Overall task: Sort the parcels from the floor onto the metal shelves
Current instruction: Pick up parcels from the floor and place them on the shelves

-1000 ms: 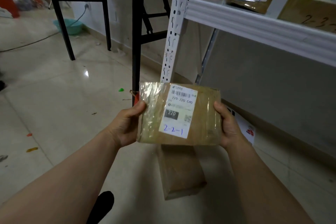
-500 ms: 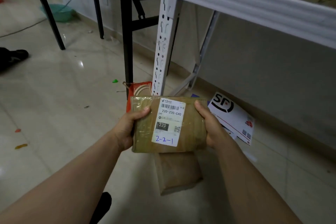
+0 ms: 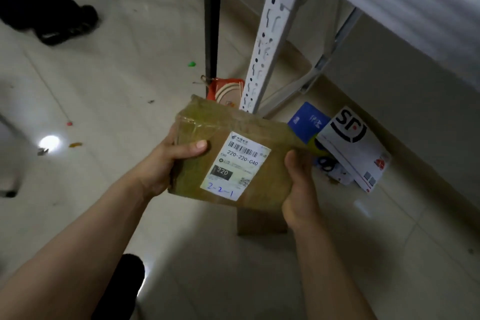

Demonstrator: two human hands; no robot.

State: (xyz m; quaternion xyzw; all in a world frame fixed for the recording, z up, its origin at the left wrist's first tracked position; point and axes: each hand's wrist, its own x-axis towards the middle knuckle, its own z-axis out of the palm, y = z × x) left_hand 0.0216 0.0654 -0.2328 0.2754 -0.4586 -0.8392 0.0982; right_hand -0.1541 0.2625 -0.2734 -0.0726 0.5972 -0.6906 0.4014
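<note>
Parcel (image 3: 233, 161) held in both hands above the floor, just near of the shelf upright (image 3: 267, 41).

The left hand (image 3: 166, 161) grips the parcel's left edge, thumb laid on top. The right hand (image 3: 298, 189) clasps the right edge, its fingers hidden beneath. The label (image 3: 235, 166) faces up with "2-2-1" handwritten on it. As I judge it, the step is reading that code and finding its slot. Keep both hands on and the label up, then raise the parcel clear of the upright and the beam (image 3: 405, 0) at far right. Slide it in flat with the code facing out. A box (image 3: 262, 221) and an envelope (image 3: 355, 148) lie on the floor, yet to be sorted.
</note>
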